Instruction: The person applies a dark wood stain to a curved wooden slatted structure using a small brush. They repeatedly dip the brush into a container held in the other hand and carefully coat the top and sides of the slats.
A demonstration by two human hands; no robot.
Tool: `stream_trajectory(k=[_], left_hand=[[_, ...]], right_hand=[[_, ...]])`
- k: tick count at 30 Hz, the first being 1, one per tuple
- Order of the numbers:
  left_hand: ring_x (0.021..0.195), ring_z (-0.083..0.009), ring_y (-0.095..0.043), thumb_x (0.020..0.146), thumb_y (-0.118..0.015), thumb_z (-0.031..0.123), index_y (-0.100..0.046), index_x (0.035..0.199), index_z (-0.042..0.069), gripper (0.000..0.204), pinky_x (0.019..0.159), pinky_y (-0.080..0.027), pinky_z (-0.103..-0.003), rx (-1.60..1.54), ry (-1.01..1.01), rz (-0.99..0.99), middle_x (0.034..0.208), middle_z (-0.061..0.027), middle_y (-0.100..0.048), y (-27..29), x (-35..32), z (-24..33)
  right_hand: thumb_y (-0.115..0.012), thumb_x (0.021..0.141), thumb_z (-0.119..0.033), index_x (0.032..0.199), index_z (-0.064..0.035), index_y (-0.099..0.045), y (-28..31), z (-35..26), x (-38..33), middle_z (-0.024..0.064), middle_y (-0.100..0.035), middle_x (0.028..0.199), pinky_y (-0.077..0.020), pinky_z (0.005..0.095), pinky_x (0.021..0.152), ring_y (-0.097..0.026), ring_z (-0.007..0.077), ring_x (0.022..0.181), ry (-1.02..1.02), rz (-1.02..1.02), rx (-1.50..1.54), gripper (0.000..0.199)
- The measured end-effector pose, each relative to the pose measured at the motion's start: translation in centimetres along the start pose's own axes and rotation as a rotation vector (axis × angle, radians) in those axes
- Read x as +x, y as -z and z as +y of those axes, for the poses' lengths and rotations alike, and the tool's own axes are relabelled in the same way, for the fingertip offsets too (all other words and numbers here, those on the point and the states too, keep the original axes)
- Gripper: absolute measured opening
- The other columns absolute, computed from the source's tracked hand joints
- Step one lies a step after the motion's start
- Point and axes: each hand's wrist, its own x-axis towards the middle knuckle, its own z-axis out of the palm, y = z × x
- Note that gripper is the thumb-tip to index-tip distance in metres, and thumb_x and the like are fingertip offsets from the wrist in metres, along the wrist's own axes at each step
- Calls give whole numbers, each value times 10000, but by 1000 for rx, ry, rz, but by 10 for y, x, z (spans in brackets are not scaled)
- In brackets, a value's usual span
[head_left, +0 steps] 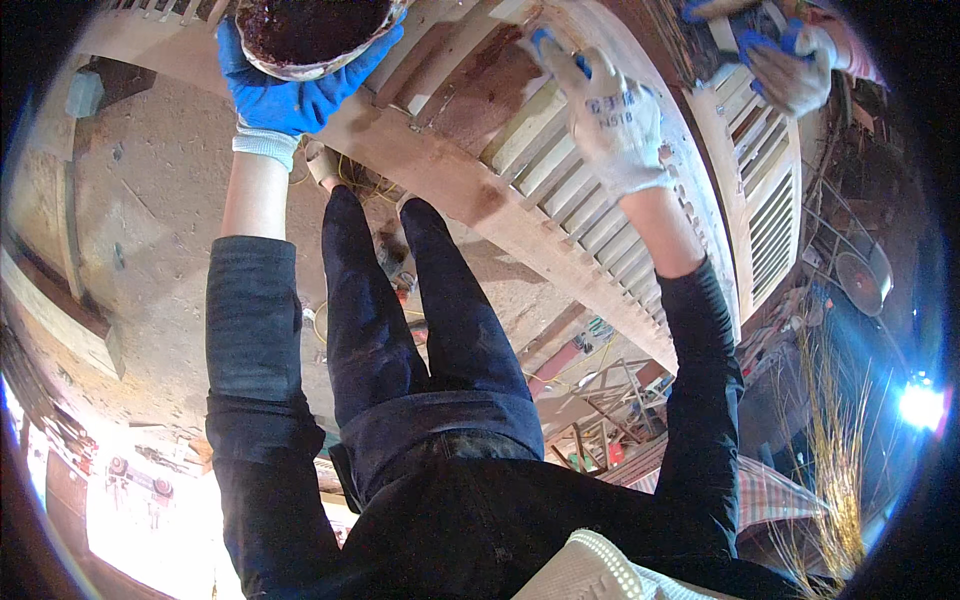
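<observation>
My left hand, in a blue-palmed glove with a white cuff, cups a round bowl from below. Dark reddish-brown paste lies in the bowl. My right hand, in a white glove with blue fingertips, is over a long slatted wooden panel. Its fingers are curled together near a dark-stained board in the panel; whatever they grip is too blurred to name. Pale slats run in a row below that hand.
At the upper right, another person's gloved hands are above a second slatted panel. Yellow cord lies on the floor by my feet. A bundle of dry straw and a bright lamp stand at the right.
</observation>
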Motion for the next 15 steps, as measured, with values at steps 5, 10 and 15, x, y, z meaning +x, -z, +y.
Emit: stream_trajectory(k=[5,10,15], left_hand=[[1333,-444,-353,822,-521,629,-407,1413,99,803,1084,-295,-630,3,0,-3,1476,-211,-350,-1,-2,0],[1333,-444,-353,820,-522,633,-408,1413,101,804,1083,-296,-632,-2,5,-6,1477,-210,-350,0,0,-3],[1333,-444,-353,819,-522,637,-408,1413,104,806,1081,-297,-633,6,-7,-4,1477,-208,-350,-2,-4,-3]], right_hand=[[-622,812,-195,1186,-173,-606,6,19,11,117,-616,1019,-540,413,718,-650,299,899,-18,93,147,376],[-548,836,-78,1359,-235,-487,9,-1,12,132,-597,1126,-560,409,750,-641,322,969,-50,-63,-41,550],[-544,853,-83,1359,-242,-478,9,-1,5,163,-600,1067,-569,414,652,-675,332,764,-46,29,104,534]])
